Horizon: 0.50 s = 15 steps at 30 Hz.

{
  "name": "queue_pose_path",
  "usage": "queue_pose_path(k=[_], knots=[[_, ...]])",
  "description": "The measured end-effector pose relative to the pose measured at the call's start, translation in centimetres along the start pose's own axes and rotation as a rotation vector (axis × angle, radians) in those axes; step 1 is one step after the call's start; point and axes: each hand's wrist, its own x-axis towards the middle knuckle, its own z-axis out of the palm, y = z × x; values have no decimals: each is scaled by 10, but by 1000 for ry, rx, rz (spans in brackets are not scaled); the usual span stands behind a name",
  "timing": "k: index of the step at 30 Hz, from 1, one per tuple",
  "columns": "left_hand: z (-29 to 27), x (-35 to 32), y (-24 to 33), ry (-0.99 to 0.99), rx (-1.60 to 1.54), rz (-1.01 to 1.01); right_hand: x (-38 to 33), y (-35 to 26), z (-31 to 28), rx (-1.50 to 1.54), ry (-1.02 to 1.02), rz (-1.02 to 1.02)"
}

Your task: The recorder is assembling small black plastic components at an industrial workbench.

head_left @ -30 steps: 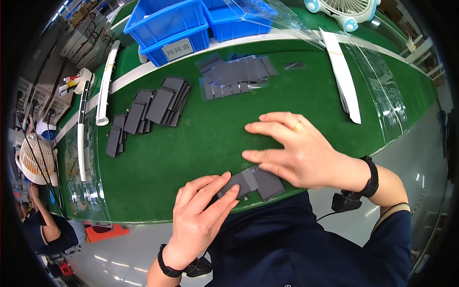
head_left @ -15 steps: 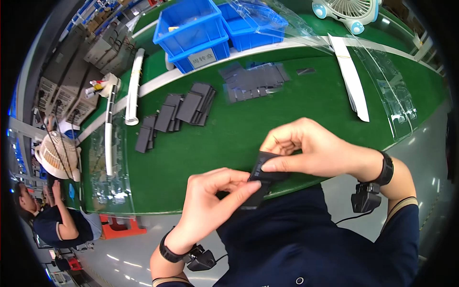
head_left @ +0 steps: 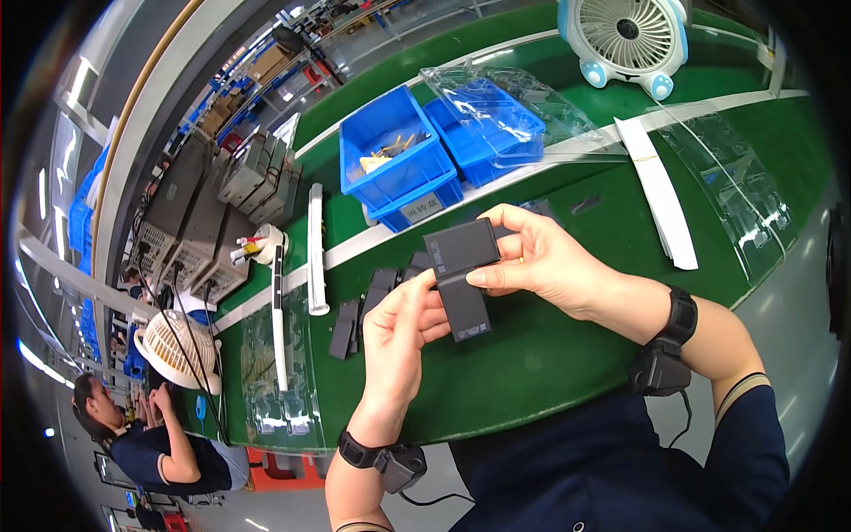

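Two flat black rectangular pieces with pale print, battery-like in shape, are held up over the table. The upper piece [head_left: 461,248] lies crosswise, and the lower piece [head_left: 465,310] points down toward me, meeting it near my fingertips. My left hand [head_left: 401,332] is closed at the left side, its thumb and fingers at the lower piece where the two meet. From the right, my right hand [head_left: 541,266] pinches them, thumb in front at the joint and fingers by the upper piece's right end. Partly hidden behind my hands, more black pieces [head_left: 346,330] lie in piles on the green table [head_left: 550,372].
Blue bins [head_left: 390,146] stand at the back, clear plastic trays [head_left: 523,97] on top. A white folded strip [head_left: 658,195] lies right, near a white-and-blue fan [head_left: 625,31]. Another clear tray [head_left: 279,381] lies left, near a beige fan [head_left: 180,350]. A co-worker [head_left: 160,434] sits far left.
Both hands have lifted the black pieces away from the table's near edge. The pieces now show their printed faces, forming an angle. The view has tilted up, showing more background.
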Motion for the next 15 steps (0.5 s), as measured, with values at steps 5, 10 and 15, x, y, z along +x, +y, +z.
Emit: queue_pose_path(k=[5, 10, 15], knots=[[-7, 13, -32, 56, 89, 15, 4, 13, -6, 44, 129, 48], [-7, 13, -40, 28, 43, 0, 2, 16, -15, 42, 141, 146], [-7, 12, -44, 70, 62, -53, 4, 24, -13, 39, 135, 101]])
